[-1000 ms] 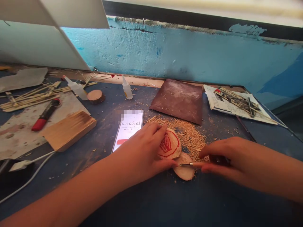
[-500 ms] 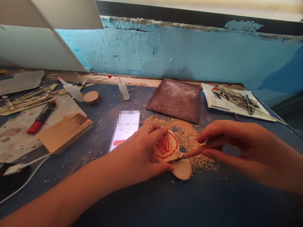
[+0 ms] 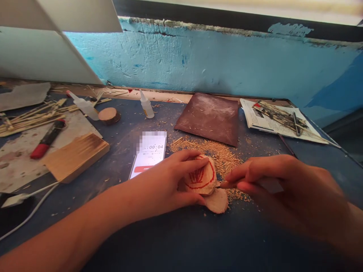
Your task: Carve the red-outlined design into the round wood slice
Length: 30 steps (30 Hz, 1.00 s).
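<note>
Step in hand looks like trimming round the edge of the red-marked disc [image 3: 208,179]: it's on the table [image 3: 176,241], well short of the far edge, partly over a plain disc [image 3: 217,202], w/ a spread of shavings [image 3: 227,156] just beyond. L hand [image 3: 181,175] has it gripped btwn thumb and fingers, one finger lying across the marked face; R hand [image 3: 278,185] is closed in a pinch on a slim tool [image 3: 227,185], tip at the disc's R rim, tho' can't tell if it's biting or only touching. Next move prob. calls for a firm L hold, short controlled strokes, and the L thumb kept out of the tip's line, b/c a slip could run that way. Hard to make out: the tip itself, v. small and dark; most of the handle, hidden in the R hand; part of the red lines, under the L fingers. The phone [image 3: 150,153] has its lower end behind the L arm [image 3: 107,211] and its top L corner blocked out. Table's near edge is out of view. Nr the far R corner, dark sticks [image 3: 279,113] lie on a printed sheet [image 3: 261,125], too jumbled to count.
</note>
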Available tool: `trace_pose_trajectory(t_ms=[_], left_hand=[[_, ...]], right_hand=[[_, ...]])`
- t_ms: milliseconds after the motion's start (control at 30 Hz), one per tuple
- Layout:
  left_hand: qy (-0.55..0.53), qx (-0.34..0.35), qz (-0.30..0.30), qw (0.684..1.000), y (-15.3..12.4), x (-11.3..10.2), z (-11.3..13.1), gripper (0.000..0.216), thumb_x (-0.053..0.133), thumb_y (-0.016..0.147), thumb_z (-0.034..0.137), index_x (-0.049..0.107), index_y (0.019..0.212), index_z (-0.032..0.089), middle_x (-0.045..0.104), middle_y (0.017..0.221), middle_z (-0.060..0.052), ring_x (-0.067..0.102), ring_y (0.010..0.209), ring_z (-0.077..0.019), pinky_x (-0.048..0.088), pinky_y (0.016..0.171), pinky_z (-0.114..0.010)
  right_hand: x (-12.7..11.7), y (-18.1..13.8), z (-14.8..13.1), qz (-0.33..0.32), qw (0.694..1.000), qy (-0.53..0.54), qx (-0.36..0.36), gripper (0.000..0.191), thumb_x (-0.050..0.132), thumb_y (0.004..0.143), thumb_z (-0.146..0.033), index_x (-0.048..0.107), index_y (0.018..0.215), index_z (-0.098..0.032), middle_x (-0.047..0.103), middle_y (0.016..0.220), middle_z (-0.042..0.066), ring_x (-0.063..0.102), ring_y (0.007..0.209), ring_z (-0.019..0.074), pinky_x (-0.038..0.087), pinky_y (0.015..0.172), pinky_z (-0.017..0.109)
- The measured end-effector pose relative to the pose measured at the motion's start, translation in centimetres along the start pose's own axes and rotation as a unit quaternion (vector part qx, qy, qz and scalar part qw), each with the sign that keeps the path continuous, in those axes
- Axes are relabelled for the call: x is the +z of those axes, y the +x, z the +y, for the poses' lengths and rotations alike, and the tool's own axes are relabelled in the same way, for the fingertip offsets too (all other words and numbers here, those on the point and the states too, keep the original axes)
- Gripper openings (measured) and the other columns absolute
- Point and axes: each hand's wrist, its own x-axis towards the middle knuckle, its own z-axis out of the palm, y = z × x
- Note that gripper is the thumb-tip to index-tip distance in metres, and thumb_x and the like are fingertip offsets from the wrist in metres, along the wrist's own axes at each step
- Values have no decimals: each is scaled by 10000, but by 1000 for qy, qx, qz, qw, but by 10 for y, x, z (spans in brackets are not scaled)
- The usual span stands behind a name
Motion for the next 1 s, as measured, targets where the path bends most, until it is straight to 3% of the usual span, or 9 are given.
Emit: trace_pose_trajectory(t_ms=[233, 533, 667, 833, 1000], left_hand=[[20, -19, -26, 999, 2, -3, -2, 840, 923, 946, 522, 610, 1700, 324, 484, 1838, -80, 513, 1670, -365, 421, 1406, -499], [34, 6, -35, 999, 2, -3, -6, 814, 864, 1006, 542, 576, 1726, 296, 441, 1866, -94, 460, 1708, -365, 359, 1439, -521], [40, 41, -30, 998, 4, -2, -8, 812, 890, 1003, 494, 585, 1718, 261, 458, 1852, -126, 453, 1711, -363, 373, 1431, -506], [47, 43, -39, 997, 5, -2, -8, 802, 879, 1012, 498, 584, 1718, 255, 443, 1857, -134, 471, 1695, -364, 407, 1410, -508], [39, 42, -39, 998, 4, -2, -8, 804, 886, 1006, 499, 584, 1715, 270, 459, 1848, -125, 477, 1690, -364, 415, 1405, -509]], right_hand=[[-10, 2, -2, -45, 999, -9, -11, 195, 747, 1038, -161, 759, 1180, -295, 922, 1097, -30, 892, 905, 163, 694, 903, 203], [-6, 2, 6, -64, 996, 33, -59, 213, 722, 1046, -144, 678, 1207, -276, 911, 1129, 19, 886, 940, 163, 663, 854, 205], [-1, 6, 5, -71, 992, 80, -59, 186, 752, 1031, -173, 643, 1120, -295, 894, 1039, 0, 882, 914, 204, 650, 786, 254], [4, 6, 2, -89, 993, 75, -18, 122, 738, 1037, -188, 684, 1079, -289, 879, 938, 9, 851, 772, 210, 593, 650, 296], [5, 10, 4, -91, 979, 182, 8, 183, 770, 1028, -168, 749, 1172, -278, 876, 1019, 35, 829, 871, 194, 615, 707, 268]])
